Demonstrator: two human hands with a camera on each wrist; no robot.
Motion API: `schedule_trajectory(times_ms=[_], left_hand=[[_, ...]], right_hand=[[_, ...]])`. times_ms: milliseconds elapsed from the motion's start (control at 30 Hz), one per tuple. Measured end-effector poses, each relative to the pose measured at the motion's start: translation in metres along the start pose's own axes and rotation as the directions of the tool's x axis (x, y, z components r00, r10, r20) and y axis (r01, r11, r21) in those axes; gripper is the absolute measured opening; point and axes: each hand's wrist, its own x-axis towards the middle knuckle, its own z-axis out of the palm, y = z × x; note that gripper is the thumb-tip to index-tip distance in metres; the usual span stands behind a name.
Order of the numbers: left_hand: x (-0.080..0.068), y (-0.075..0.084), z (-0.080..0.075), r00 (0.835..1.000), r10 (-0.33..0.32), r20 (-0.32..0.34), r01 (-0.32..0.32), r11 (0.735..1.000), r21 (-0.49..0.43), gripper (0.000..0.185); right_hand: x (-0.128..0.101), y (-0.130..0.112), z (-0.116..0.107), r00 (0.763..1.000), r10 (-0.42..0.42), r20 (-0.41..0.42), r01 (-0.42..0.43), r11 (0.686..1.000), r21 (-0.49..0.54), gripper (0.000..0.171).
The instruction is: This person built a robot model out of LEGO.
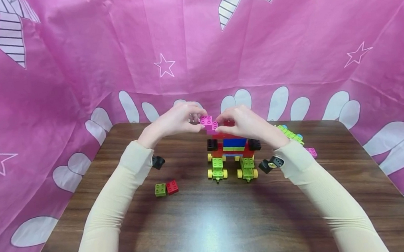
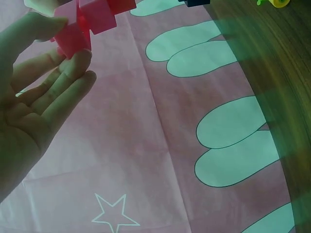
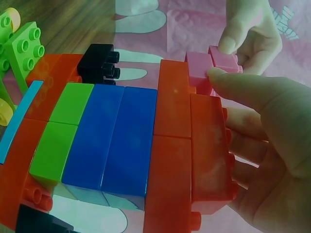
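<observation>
My left hand [image 1: 176, 120] pinches a pink toy building brick [image 1: 206, 120] between thumb and fingers, at the top left corner of a brick figure. Against it sits a second pink brick [image 3: 199, 69], fixed beside the red top bricks [image 3: 209, 145]. My right hand [image 1: 248, 124] holds that second brick, the thumb on its near face and the other fingers behind the red top. Below, the figure has a blue middle [image 3: 112, 136], green bricks [image 3: 63, 121], black side bricks [image 1: 212, 144] and two green wheeled bases [image 1: 217, 168] with yellow wheels.
A green brick [image 1: 160, 189] and a red brick [image 1: 172, 187] lie side by side on the wooden table [image 1: 210, 221], left of the figure. Behind my right forearm are a light green piece [image 1: 289, 134] and a pink brick [image 1: 311, 152]. Pink patterned cloth [image 1: 194, 42] surrounds the table.
</observation>
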Motion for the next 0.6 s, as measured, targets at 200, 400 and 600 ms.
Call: schedule_trajectory(times_ms=[200, 400, 600], left_hand=[[-0.001, 0.000, 0.001, 1.000, -0.007, -0.007, 0.007, 1.000, -0.017, 0.022], [-0.007, -0.002, 0.007, 0.998, -0.058, -0.019, 0.054, 0.985, -0.162, 0.020], [-0.011, -0.001, 0.011, 0.993, -0.115, -0.012, 0.109, 0.968, -0.227, 0.026]], right_hand=[[0.000, 0.001, 0.001, 1.000, -0.005, -0.004, 0.005, 1.000, -0.005, 0.030], [0.000, 0.000, 0.001, 1.000, 0.001, -0.003, -0.001, 1.000, -0.001, 0.030], [0.000, 0.000, 0.001, 1.000, 0.004, 0.001, -0.004, 1.000, 0.005, 0.030]])
